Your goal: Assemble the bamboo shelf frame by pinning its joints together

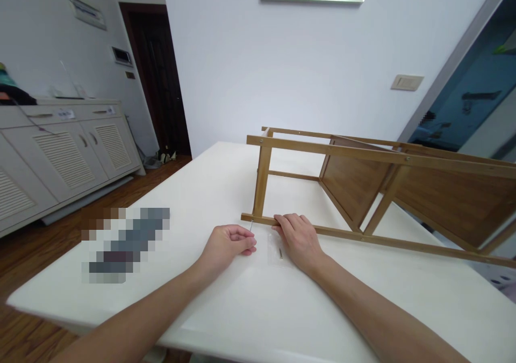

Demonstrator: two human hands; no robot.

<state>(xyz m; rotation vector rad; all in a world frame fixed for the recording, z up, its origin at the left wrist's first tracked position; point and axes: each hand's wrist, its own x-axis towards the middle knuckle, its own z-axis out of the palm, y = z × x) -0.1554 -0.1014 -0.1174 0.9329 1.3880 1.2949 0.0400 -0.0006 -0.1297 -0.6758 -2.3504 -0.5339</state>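
Note:
A wooden shelf frame (363, 180) lies on its side on the white table (226, 180). My right hand (300, 239) rests palm down on the frame's lowest rail (382, 238), fingers curled over it near the left end. My left hand (228, 242) is closed in a pinch on a thin metal pin or small tool (252, 225) whose tip points up toward the rail's end. A small screw (280, 253) lies on a clear plastic bag (274, 247) on the table between my two hands.
A blurred-out patch (124, 242) sits on the table's left part. A white sideboard (60, 153) stands along the left wall above a wooden floor, with a dark doorway (155, 78) behind. A glass door (471, 100) is at the right.

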